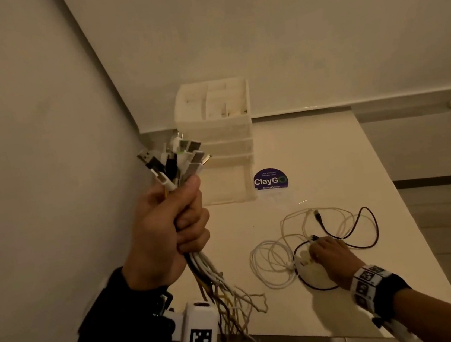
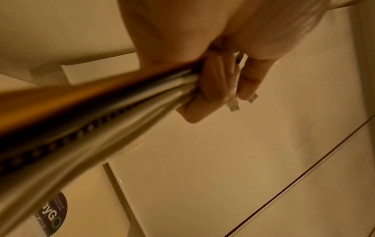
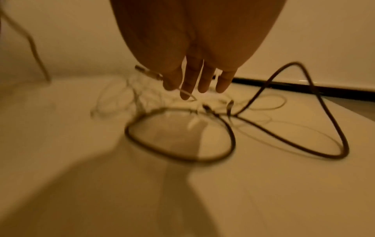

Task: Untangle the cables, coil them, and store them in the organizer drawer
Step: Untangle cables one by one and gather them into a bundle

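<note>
left hand (image 1: 169,231): fist closed tight round a thick bundle of cables (image 1: 173,163), plug ends fanned upward, tails hanging past the near edge of the worktop (image 1: 316,159).
right hand (image 1: 332,254): fingers straight and relaxed, lowered onto the loose cables (image 1: 298,244) at about 4 o'clock from the bundle; the right wrist view shows the fingertips (image 3: 187,94) at a thin white strand, but whether they pinch it cannot be told.
loose cables: white loops and one dark cable (image 1: 367,227) overlapping on the worktop, not coiled.
organizer drawer (image 1: 226,179): bottom drawer of the white organizer (image 1: 213,115) appears pulled out, at about 12 o'clock from the loose cables, well apart from them.
risk, snag: the dark cable loops through the white ones; lifting one strand would likely drag the rest along and tighten the crossing.
risk, bundle slip: so many cables in one fist, with free tails; if the grip eases, some could slide out and fall off the near edge.
risk, re-tangling: the hanging tails already kink and cross; swinging the bundle towards the pile would probably knot them again.
risk, sight: dim light and blur make plug ends hard to pick out.
</note>
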`<state>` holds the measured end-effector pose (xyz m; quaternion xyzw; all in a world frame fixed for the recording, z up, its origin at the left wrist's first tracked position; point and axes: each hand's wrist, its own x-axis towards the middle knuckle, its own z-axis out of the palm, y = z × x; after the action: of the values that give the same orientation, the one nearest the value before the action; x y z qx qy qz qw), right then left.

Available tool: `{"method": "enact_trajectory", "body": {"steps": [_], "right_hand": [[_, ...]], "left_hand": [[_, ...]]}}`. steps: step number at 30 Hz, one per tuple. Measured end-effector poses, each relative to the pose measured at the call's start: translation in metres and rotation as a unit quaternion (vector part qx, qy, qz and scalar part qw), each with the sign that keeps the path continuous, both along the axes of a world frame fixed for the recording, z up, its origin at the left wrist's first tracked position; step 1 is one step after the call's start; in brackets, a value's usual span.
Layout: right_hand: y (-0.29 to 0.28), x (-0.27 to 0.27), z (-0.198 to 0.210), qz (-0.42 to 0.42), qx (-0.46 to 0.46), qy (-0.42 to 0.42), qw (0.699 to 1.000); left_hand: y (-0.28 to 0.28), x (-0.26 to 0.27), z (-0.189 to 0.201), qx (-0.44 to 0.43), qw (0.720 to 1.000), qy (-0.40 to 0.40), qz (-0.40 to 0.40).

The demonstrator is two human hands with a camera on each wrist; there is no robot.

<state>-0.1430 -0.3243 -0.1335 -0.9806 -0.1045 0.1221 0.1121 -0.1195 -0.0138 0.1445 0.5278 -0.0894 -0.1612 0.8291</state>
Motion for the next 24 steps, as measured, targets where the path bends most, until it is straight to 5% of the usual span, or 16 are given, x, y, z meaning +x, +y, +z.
{"method": "enact_trajectory", "body": {"steps": [2,5,8,14,18,24], "right_hand": [[0.003,0.002,0.030,-0.093,0.160,-0.053,0.981],[0.012,0.007,0.087,-0.196,0.342,-0.113,0.912],[0.029,0.014,0.141,-0.235,0.474,-0.144,0.836],[0.075,0.003,0.212,-0.233,0.699,-0.071,0.673],[0.105,-0.010,0.235,-0.206,0.717,-0.088,0.660],[0.131,-0.013,0.233,-0.207,0.665,-0.145,0.702]], "left_hand": [[-0.003,0.000,-0.001,-0.007,1.000,0.005,0.012],[-0.014,0.003,-0.005,0.005,1.000,0.004,0.022],[-0.030,0.008,-0.013,0.036,0.999,-0.008,0.022],[-0.058,0.018,-0.025,0.029,0.999,0.014,0.009],[-0.074,0.013,-0.030,0.028,1.000,-0.006,0.008],[-0.084,0.001,-0.035,0.096,0.995,-0.018,0.013]]}}
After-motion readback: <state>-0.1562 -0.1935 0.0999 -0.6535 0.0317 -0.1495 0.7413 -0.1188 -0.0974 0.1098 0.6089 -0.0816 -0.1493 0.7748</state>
